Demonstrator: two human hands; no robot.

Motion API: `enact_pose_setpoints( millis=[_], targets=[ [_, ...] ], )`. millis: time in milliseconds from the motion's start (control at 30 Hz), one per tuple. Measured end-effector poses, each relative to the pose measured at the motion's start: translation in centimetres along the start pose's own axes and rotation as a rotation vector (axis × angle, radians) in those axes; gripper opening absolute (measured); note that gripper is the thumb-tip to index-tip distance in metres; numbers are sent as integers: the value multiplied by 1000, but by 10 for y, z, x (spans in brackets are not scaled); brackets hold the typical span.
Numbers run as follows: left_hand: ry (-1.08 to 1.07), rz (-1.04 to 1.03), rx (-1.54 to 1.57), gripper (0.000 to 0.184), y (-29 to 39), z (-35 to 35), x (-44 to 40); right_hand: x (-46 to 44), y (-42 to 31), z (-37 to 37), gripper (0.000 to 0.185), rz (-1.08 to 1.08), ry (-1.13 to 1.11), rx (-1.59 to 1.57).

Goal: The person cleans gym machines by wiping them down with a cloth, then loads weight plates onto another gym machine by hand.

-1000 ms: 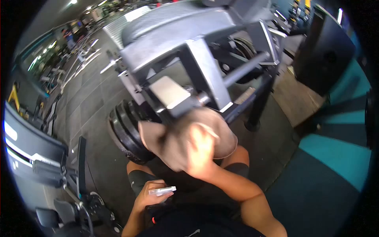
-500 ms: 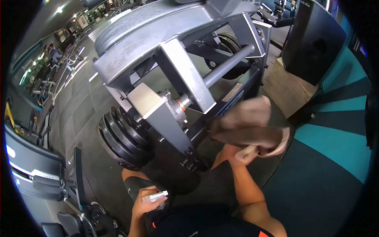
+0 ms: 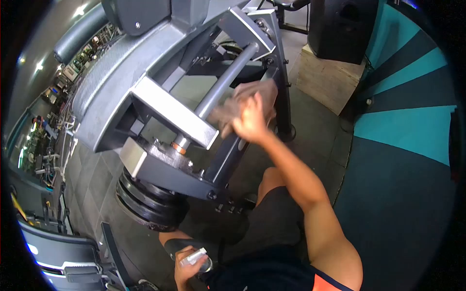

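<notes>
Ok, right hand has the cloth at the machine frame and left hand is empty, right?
No: left hand isn't empty, it holds a small white-topped item, probably a bottle. Right hand does have the cloth at the machine frame. Head view shows both.

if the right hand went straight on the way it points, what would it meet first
Probably the round grey crossbar, just beyond the right hand and its cloth, though depth is unclear in this one view.

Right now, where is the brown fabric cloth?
In the head view, the brown fabric cloth is above centre, in the person's right hand, just right of the lower part of the round grey metal bar.
</notes>
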State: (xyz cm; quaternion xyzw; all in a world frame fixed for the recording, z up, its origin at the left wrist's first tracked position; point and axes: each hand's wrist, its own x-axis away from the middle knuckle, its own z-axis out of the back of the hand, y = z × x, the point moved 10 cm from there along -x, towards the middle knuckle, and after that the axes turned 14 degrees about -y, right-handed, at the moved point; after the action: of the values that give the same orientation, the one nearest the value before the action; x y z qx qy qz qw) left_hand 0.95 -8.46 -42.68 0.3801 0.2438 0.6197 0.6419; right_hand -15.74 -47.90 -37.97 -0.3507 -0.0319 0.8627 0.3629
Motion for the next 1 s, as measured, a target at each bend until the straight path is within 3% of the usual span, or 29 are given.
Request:
enact_pose_setpoints(
  millis=[33,100,133,233,267,300,333,367,400,433,467,500,533,567,600,633,667,733,767,800,833,1000],
  targets=[
    [1,14,19,12,-6,-1,2,21,-27,-5,35,119,40,-88],
    [6,-59,-7,13,0,0,-1,48,-80,9,22,301,-230,-339],
    [6,-53,-15,13,1,2,-3,45,-68,12,26,289,-154,-292],
    [-6,-29,-22,13,3,4,-3,12,29,2,67,49,21,-90],
    [-11,-29,-20,13,3,4,-2,-7,75,6,70,-118,71,-77],
    [-15,-30,-17,13,2,4,-2,-23,108,16,58,-201,121,-62],
    [-5,-39,-2,14,4,5,0,-39,135,13,40,-116,154,125],
    [7,-50,14,15,6,6,1,-47,152,16,35,-97,283,225],
    [23,-59,31,17,6,8,4,-52,164,22,37,-295,198,47],
    [11,-58,8,15,6,8,7,-49,169,20,38,-288,271,32],
    [9,-54,-9,14,4,8,10,-42,182,14,42,-237,515,9],
    [18,-46,-23,13,2,8,15,-33,177,20,47,-166,620,-134],
    [44,-60,-17,13,1,11,19,-36,176,26,40,-187,603,-458],
    [73,-75,-8,13,-1,13,22,-33,162,36,31,-168,651,-470],
    [97,-88,4,14,-3,13,25,-29,175,28,27,-297,689,-583],
    [98,-68,12,14,-10,12,28,-25,184,23,30,-295,714,-563],
    [119,-72,41,14,-10,14,31,-22,200,10,32,-395,691,-596],
    [140,-87,64,14,-9,16,34,-31,191,18,33,-291,658,-709],
    [140,-93,55,15,-8,18,35,-15,212,-2,35,-549,676,-924],
    [137,-100,46,15,-7,19,36,-3,226,-41,39,-757,662,-1424],
    [147,-106,64,15,-6,21,38,12,200,-43,46,-895,593,-1557],
    [105,-143,78,18,-10,20,38,90,92,-83,51,-855,378,-1806]
  ],
)
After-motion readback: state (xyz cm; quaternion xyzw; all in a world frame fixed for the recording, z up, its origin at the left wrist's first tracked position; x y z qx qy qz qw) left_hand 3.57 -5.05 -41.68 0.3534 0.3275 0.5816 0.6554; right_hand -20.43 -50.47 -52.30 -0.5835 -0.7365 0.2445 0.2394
